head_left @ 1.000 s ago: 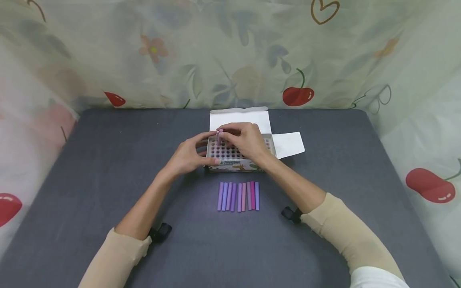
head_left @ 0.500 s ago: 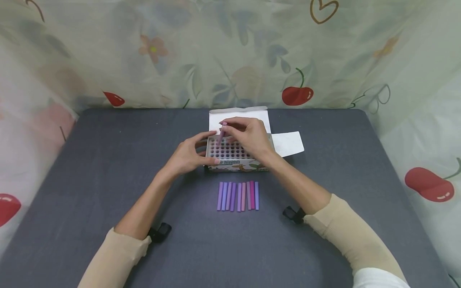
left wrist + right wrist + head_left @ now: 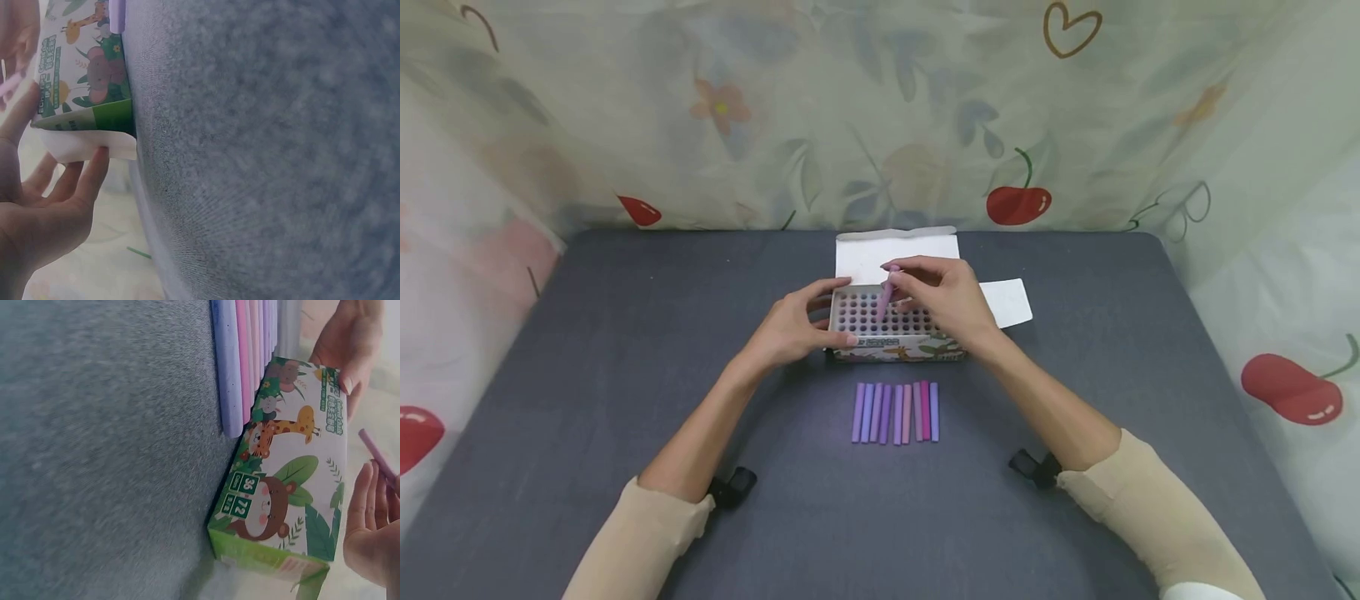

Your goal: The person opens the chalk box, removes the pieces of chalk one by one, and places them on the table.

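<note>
My right hand pinches a pinkish-purple chalk stick between thumb and fingertips, tilted over the holed insert of the chalk box. The same chalk stick stands out beside the box in the right wrist view. The box has its lid raised and animal pictures on its front. Around its left end my left hand holds on, thumb at the front edge and fingers at the back. In the left wrist view, fingertips of that hand touch a white end flap.
A row of several purple, pink and blue chalk sticks lies on the dark grey table in front of the box. The box's white lid leans back, and a right side flap sticks out. A patterned curtain hangs behind.
My right hand has lifted the chalk stick from the left part of the insert and moved it right, toward the middle. My left hand has stayed on the box.
</note>
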{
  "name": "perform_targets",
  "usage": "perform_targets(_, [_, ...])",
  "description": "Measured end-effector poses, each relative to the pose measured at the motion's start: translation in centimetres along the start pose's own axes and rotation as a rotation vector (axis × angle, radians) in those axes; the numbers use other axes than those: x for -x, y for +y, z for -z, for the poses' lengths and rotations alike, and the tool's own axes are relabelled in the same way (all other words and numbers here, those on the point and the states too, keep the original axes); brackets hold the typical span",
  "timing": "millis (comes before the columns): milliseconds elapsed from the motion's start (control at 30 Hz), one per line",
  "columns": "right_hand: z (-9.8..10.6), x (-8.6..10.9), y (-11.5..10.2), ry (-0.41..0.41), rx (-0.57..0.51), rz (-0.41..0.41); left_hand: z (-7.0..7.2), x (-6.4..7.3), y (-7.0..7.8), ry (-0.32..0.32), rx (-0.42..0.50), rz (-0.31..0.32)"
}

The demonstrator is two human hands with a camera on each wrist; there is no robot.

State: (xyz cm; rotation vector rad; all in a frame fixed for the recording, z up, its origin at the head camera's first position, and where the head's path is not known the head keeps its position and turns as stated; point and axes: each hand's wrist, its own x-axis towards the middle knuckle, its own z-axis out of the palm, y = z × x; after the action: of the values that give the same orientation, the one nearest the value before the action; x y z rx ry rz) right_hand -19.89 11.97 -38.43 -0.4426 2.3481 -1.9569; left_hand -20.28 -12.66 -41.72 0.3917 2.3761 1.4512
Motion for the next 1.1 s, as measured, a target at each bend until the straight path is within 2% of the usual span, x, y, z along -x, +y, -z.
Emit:
perform_targets(333, [1.2, 1.5, -0.4, 0.001, -0.014, -0.028, 0.1, 0.0, 0.0, 0.001, -0.002, -0.006])
perform_targets(533, [1.7, 2.6, -0.4, 0.004, -0.033, -0.095, 0.0, 0.0, -0.1, -0.002, -0.008, -0.001])
perform_targets(867, [2.9, 4.6, 0.0, 0.002, -0.056, -0.141, 0.0, 0.1, -0.3, -0.002, -0.003, -0.009])
perform_targets(1100, [3.8, 6.1, 0.7, -0.009, -0.031, -0.18, 0.0, 0.0, -0.4, -0.002, -0.012, -0.011])
